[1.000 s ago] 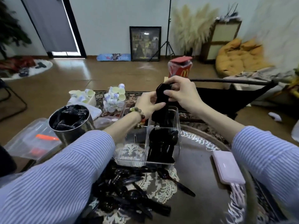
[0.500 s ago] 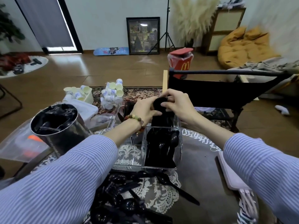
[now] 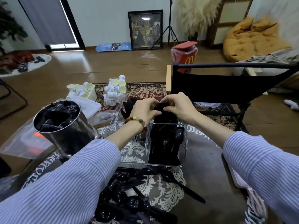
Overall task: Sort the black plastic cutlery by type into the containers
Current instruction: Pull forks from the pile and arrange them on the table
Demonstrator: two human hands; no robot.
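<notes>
- Above the far end of a clear divided container (image 3: 182, 159), a bundle of black spoons (image 3: 163, 110) is gripped by both hands, apparently so the pieces can be squared up and lowered in together.
- Fingers of the left hand (image 3: 145, 110) are curled round the bundle's near-left side, the thumb pressed against it; fingers of the right hand (image 3: 178, 105) are curled over its top and pinch it from the right, so the stack is kept from splaying.
- The bundle is held upright over the right-hand compartment, where black spoons (image 3: 166, 143) are already gathered, which suggests like is being joined to like.
- The compartment to the left shows only the lace pattern beneath, presumably kept for another type.
- An unsorted heap of black cutlery (image 3: 129, 196) is left on the surface at the container's near side, within easy reach of either hand; much of the sorting is judged still to be done.
- A metal pot (image 3: 64, 126) lined with black plastic is stood to the left; what it holds cannot be told.
- A beaded bracelet (image 3: 137, 121) is worn at the left wrist.
</notes>
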